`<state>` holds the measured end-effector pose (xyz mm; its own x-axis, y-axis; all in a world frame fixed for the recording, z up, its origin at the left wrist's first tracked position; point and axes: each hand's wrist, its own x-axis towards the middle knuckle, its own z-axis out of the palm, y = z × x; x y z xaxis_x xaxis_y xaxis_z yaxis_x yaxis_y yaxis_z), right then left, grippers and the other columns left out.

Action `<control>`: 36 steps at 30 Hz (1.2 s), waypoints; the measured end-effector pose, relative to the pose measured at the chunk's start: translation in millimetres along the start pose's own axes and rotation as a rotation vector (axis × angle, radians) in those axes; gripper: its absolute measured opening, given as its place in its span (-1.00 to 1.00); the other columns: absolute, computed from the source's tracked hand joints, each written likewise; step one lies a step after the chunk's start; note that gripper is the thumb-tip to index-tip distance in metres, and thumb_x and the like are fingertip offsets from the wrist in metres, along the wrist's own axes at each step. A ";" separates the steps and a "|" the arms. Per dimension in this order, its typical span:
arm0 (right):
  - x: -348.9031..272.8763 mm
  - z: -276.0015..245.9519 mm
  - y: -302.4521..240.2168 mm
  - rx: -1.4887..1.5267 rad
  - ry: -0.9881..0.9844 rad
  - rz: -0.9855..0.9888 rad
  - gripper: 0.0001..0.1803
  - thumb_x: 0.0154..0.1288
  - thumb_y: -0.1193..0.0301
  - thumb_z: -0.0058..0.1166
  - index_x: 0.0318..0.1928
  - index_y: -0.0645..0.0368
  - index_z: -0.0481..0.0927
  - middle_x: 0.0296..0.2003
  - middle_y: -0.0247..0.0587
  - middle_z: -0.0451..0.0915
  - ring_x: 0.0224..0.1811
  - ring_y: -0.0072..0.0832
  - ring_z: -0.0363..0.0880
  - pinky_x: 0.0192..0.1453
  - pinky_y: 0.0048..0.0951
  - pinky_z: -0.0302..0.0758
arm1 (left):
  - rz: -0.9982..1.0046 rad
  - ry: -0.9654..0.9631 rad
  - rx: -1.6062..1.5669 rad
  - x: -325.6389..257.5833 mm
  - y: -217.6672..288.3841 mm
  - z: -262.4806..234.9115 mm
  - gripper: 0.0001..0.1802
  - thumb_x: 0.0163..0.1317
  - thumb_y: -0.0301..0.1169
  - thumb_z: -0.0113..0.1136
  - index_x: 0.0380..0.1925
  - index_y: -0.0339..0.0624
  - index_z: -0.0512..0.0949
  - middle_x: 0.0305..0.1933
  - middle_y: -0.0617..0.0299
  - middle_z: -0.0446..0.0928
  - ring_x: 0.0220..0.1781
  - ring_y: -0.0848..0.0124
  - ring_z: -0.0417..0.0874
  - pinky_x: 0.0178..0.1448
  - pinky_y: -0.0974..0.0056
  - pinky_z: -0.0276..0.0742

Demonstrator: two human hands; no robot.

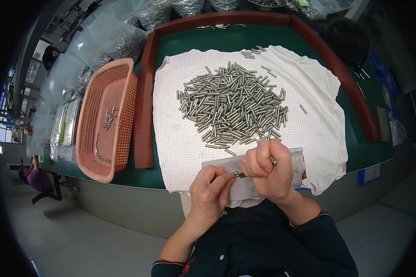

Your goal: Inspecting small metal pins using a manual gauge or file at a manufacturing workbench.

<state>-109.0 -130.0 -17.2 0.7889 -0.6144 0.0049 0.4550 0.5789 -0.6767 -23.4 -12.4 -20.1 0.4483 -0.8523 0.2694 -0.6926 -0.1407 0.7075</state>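
Observation:
My left hand [208, 189] is closed, pinching a short metal pin [237, 174] between thumb and fingers. Just to its right, my right hand [272, 171] is clenched in a fist around something mostly hidden. A dark flat tip pokes out of that fist toward the pin, and a small metallic end shows near the thumb. Both hands are above a folded grey cloth [245, 190] at the table's near edge. Beyond them, a large heap of loose metal pins [235, 104] is spread over a white dotted cloth [173, 143].
A reddish-brown raised border [145, 106] frames the green tabletop [263, 34]. At the left, a pink plastic basket [130, 92] holds several pins. Clear bags of metal parts [120, 39] line the left and far sides. Another person [39, 180] sits far left.

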 end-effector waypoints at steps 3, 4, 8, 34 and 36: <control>-6.9 13.5 4.7 -0.226 -0.015 -0.156 -0.50 0.38 0.16 -0.48 -0.72 0.07 0.10 -0.82 -0.44 0.04 -0.76 -0.63 -0.09 -0.63 -0.52 -0.04 | 0.011 0.000 0.001 1.1 0.5 -1.3 -0.83 -0.18 -0.65 0.23 -0.50 -0.27 0.53 -0.51 0.17 0.39 -0.47 0.28 0.44 -0.44 0.28 0.36; -8.1 15.5 6.6 -0.275 -0.078 -0.196 -0.50 0.39 0.18 -0.45 -0.71 0.09 0.11 -0.81 -0.44 0.04 -0.76 -0.64 -0.06 -0.63 -0.52 -0.03 | 0.007 -0.001 0.000 1.0 0.1 -1.5 -0.83 -0.18 -0.65 0.23 -0.50 -0.27 0.53 -0.51 0.17 0.39 -0.47 0.28 0.44 -0.44 0.28 0.36; -6.8 15.5 9.3 -0.291 -0.074 -0.233 -0.52 0.38 0.21 -0.48 -0.71 0.09 0.10 -0.81 -0.44 0.04 -0.75 -0.65 -0.08 -0.64 -0.53 -0.05 | 0.044 -0.017 0.018 2.5 -2.7 -1.8 -0.84 -0.17 -0.65 0.23 -0.50 -0.28 0.53 -0.51 0.17 0.39 -0.47 0.26 0.44 -0.44 0.27 0.37; -6.2 -17.4 -8.8 0.382 0.267 -0.050 -0.57 0.32 0.23 -0.45 -0.72 0.01 0.08 -0.83 -0.45 0.02 -0.80 -0.65 -0.15 -0.68 -0.56 -0.09 | -0.574 -0.179 -1.192 17.1 -23.8 -27.6 -0.79 0.13 -0.56 0.11 -0.21 -0.37 0.47 -0.36 0.11 0.56 -0.35 0.49 0.58 -0.20 0.44 0.52; -5.4 -16.7 -8.9 0.385 0.266 -0.042 -0.57 0.33 0.23 -0.45 -0.72 0.01 0.08 -0.84 -0.45 0.02 -0.81 -0.65 -0.14 -0.68 -0.57 -0.08 | -0.630 -0.147 -1.251 15.4 -28.1 -30.3 -0.77 0.15 -0.55 0.08 -0.17 -0.38 0.46 -0.34 0.09 0.56 -0.34 0.48 0.58 -0.18 0.43 0.52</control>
<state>-124.2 -140.8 -23.5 0.6563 -0.7285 -0.1964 0.6441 0.6765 -0.3570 20.1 -6.3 -16.0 0.3746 -0.8699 -0.3209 0.5881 -0.0446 0.8076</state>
